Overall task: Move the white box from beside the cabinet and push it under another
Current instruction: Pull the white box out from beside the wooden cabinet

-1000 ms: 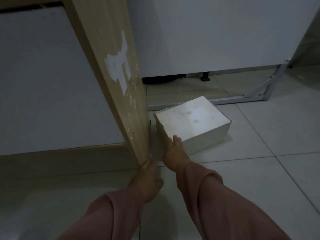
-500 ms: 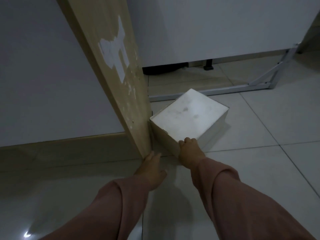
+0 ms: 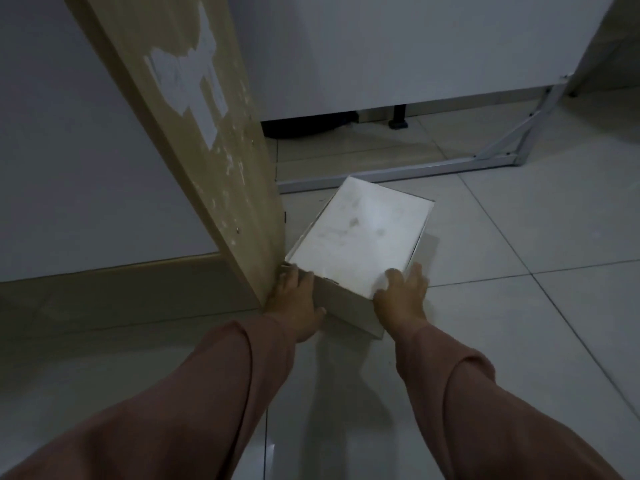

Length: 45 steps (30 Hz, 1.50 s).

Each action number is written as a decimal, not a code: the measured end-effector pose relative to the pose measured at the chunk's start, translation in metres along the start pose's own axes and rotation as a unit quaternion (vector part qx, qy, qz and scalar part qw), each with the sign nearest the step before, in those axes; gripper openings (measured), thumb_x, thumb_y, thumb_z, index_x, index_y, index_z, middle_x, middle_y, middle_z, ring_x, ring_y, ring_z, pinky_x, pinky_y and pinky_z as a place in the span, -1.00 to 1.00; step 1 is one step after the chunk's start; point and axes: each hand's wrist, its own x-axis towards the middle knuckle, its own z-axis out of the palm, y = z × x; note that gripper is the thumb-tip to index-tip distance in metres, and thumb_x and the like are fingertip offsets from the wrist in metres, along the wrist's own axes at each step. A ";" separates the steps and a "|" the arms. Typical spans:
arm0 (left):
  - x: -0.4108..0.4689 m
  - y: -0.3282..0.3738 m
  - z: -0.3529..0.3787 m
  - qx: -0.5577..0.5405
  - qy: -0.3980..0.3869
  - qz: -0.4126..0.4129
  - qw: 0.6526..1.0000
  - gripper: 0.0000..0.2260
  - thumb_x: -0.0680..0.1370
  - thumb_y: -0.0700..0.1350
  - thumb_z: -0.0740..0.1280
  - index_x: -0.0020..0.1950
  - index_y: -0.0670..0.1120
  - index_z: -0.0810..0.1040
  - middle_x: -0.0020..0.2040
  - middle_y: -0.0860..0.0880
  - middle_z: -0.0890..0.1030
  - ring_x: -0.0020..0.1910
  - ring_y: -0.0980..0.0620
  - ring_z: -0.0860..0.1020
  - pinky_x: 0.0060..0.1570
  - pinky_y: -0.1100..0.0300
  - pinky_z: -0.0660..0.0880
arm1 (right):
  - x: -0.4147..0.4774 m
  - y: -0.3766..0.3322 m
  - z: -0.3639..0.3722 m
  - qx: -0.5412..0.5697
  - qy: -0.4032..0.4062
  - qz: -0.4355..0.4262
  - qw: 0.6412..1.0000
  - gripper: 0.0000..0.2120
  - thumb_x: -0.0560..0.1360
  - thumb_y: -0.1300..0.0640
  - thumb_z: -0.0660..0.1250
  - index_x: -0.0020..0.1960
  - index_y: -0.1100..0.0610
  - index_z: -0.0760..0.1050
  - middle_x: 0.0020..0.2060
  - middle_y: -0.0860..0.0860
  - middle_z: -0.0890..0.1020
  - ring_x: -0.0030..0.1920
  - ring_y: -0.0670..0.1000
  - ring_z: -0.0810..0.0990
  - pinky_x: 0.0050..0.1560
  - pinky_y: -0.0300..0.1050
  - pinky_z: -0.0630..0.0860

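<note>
A white box (image 3: 363, 233) sits on the tiled floor, its left corner against the wooden side panel of a cabinet (image 3: 214, 161). My left hand (image 3: 294, 303) holds the box's near left corner, wedged between box and panel. My right hand (image 3: 401, 296) grips the near right corner, thumb on the lid and fingers down the side. Both arms wear pink sleeves. Beyond the box stands a second white cabinet (image 3: 415, 50) with a dark gap beneath it.
A white metal frame (image 3: 398, 173) lies along the floor under the far cabinet, with a diagonal brace (image 3: 516, 133) at the right. A small black foot (image 3: 398, 123) stands in the gap. Tiled floor (image 3: 536, 306) stretches to the right.
The box has turned, its long side now pointing away from me. My left hand moved from the floor by the panel onto the box corner; my right hand shifted to the right corner.
</note>
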 end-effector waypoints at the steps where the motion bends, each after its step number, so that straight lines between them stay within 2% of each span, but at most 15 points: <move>1: 0.005 0.000 -0.003 0.004 0.000 -0.006 1.000 -0.30 0.56 0.07 0.25 0.57 -0.04 -0.07 0.60 -0.10 -0.18 0.57 -0.12 -0.11 0.53 -0.05 0.05 | 0.001 0.002 0.002 0.081 -0.019 0.047 0.995 -0.42 0.51 0.29 0.17 0.49 0.00 0.18 0.56 0.15 -0.10 0.50 0.24 0.09 0.43 -0.01 0.23; 4: 0.018 0.002 -0.012 0.001 -0.014 -0.035 0.999 -0.29 0.58 0.11 0.20 0.57 -0.05 -0.13 0.60 -0.09 -0.20 0.57 -0.13 -0.13 0.53 -0.05 0.04 | 0.000 0.008 0.005 0.173 -0.066 0.077 0.980 -0.22 0.51 0.33 0.09 0.53 -0.16 -0.20 0.56 0.11 0.05 0.39 0.28 0.32 0.35 0.17 0.40; 9: 0.032 0.008 -0.019 -0.083 -0.011 -0.070 0.994 -0.29 0.59 0.10 0.18 0.57 -0.11 -0.14 0.60 -0.11 -0.13 0.57 -0.13 -0.04 0.53 -0.03 0.07 | 0.005 0.019 0.003 0.152 -0.076 0.057 0.984 -0.26 0.55 0.29 0.06 0.52 -0.23 -0.22 0.50 0.15 0.21 0.16 0.27 0.50 0.19 0.21 0.53; 11: 0.033 0.009 -0.018 -0.094 -0.001 -0.081 0.992 -0.30 0.59 0.09 0.18 0.56 -0.14 -0.12 0.60 -0.12 -0.07 0.56 -0.14 0.03 0.52 -0.01 0.12 | 0.008 0.021 -0.001 0.159 -0.084 0.057 0.982 -0.24 0.55 0.29 0.09 0.51 -0.25 -0.21 0.30 0.15 0.38 -0.14 0.14 0.52 0.01 0.20 0.62; 13: 0.031 0.009 -0.017 -0.104 0.026 -0.101 0.989 -0.33 0.59 0.07 0.18 0.56 -0.16 -0.06 0.58 -0.14 0.05 0.51 -0.18 0.16 0.47 0.00 0.21 | 0.011 0.024 -0.007 0.168 -0.082 0.061 0.980 -0.23 0.54 0.27 0.11 0.51 -0.26 -0.20 0.03 0.11 0.41 -0.26 0.05 0.47 -0.06 0.23 0.65; 17: 0.028 0.009 -0.016 -0.101 0.053 -0.156 0.981 -0.55 0.60 -0.03 0.18 0.40 -0.27 0.30 0.41 -0.25 0.37 0.31 -0.23 0.42 0.24 0.04 0.40 | 0.017 0.035 -0.020 0.223 -0.075 0.093 0.967 -0.32 0.52 0.28 0.14 0.54 -0.11 0.01 0.16 0.00 0.38 -0.02 0.20 0.54 -0.07 0.25 0.64; 19: 0.026 0.009 -0.016 -0.066 0.039 -0.158 0.984 -0.65 0.60 -0.10 0.18 0.27 -0.30 0.46 0.28 -0.27 0.52 0.24 -0.23 0.50 0.13 0.07 0.45 | 0.020 0.039 -0.024 0.241 -0.064 0.102 0.963 -0.49 0.51 0.29 0.11 0.44 0.01 0.30 0.17 0.09 0.49 0.03 0.26 0.55 -0.09 0.31 0.64; 22: 0.024 0.005 -0.008 -0.061 0.016 -0.157 0.986 -0.71 0.60 -0.16 0.17 0.25 -0.29 0.47 0.26 -0.26 0.53 0.22 -0.22 0.52 0.11 0.06 0.46 | 0.020 0.038 -0.024 0.230 -0.035 0.104 0.967 -0.62 0.53 0.23 0.10 0.31 0.09 0.44 0.08 0.23 0.53 0.05 0.31 0.55 -0.10 0.33 0.63; 28: 0.012 -0.005 0.004 -0.124 0.000 -0.183 0.975 -0.72 0.64 -0.21 0.08 0.27 -0.29 0.41 0.31 -0.26 0.43 0.25 -0.21 0.45 0.18 0.07 0.42 | 0.016 0.042 -0.030 0.199 -0.042 0.094 0.975 -0.66 0.55 0.19 0.13 0.28 0.09 0.47 0.08 0.20 0.53 0.05 0.27 0.55 -0.09 0.28 0.64; 32: 0.006 -0.006 0.009 -0.226 0.027 -0.197 0.953 -0.71 0.59 -0.22 0.17 0.27 -0.32 0.40 0.28 -0.31 0.49 0.24 -0.25 0.49 0.14 0.06 0.45 | 0.019 0.045 -0.033 0.172 -0.036 0.089 0.980 -0.68 0.55 0.22 0.14 0.27 0.15 0.48 0.07 0.19 0.53 0.08 0.32 0.53 -0.07 0.32 0.63; 34: 0.005 -0.008 0.011 -0.275 0.007 -0.191 0.942 -0.76 0.61 -0.17 0.15 0.19 -0.29 0.42 0.27 -0.31 0.49 0.21 -0.25 0.49 0.17 0.03 0.44 | 0.019 0.047 -0.030 0.213 -0.040 0.113 0.970 -0.71 0.57 0.22 0.15 0.26 0.17 0.46 0.11 0.20 0.52 0.08 0.30 0.52 -0.12 0.28 0.63; 37: 0.000 -0.010 0.019 -0.359 -0.035 -0.179 0.915 -0.55 0.65 0.02 0.07 0.40 -0.27 0.33 0.40 -0.26 0.42 0.34 -0.23 0.43 0.35 -0.05 0.37 | 0.014 0.046 -0.028 0.314 -0.063 0.162 0.933 -0.84 0.57 0.20 0.16 0.04 0.11 0.50 -0.06 0.16 0.49 -0.07 0.21 0.51 -0.25 0.13 0.63; 42: -0.003 -0.018 0.025 -0.423 -0.039 -0.169 0.889 -0.55 0.63 0.07 0.12 0.36 -0.22 0.41 0.35 -0.25 0.48 0.29 -0.23 0.48 0.32 -0.10 0.41 | 0.010 0.043 -0.030 0.234 -0.007 0.136 0.963 -0.86 0.55 0.17 0.17 -0.07 0.14 0.50 -0.03 0.24 0.54 0.01 0.33 0.55 -0.14 0.34 0.63; 43: -0.005 -0.021 0.026 -0.442 -0.034 -0.165 0.881 -0.57 0.62 0.10 0.14 0.32 -0.18 0.46 0.33 -0.22 0.51 0.27 -0.21 0.50 0.33 -0.10 0.41 | 0.008 0.044 -0.031 0.229 -0.001 0.134 0.964 -0.85 0.55 0.17 0.17 -0.06 0.15 0.52 -0.03 0.24 0.55 0.00 0.33 0.56 -0.16 0.34 0.64; 45: -0.010 -0.022 0.026 -0.538 -0.036 -0.175 0.824 -0.58 0.55 0.18 0.23 0.24 -0.08 0.55 0.30 -0.15 0.56 0.25 -0.16 0.53 0.35 -0.10 0.40 | 0.007 0.049 -0.035 0.212 0.006 0.127 0.969 -0.80 0.54 0.17 0.19 0.03 0.20 0.56 -0.01 0.25 0.56 0.01 0.33 0.56 -0.15 0.32 0.64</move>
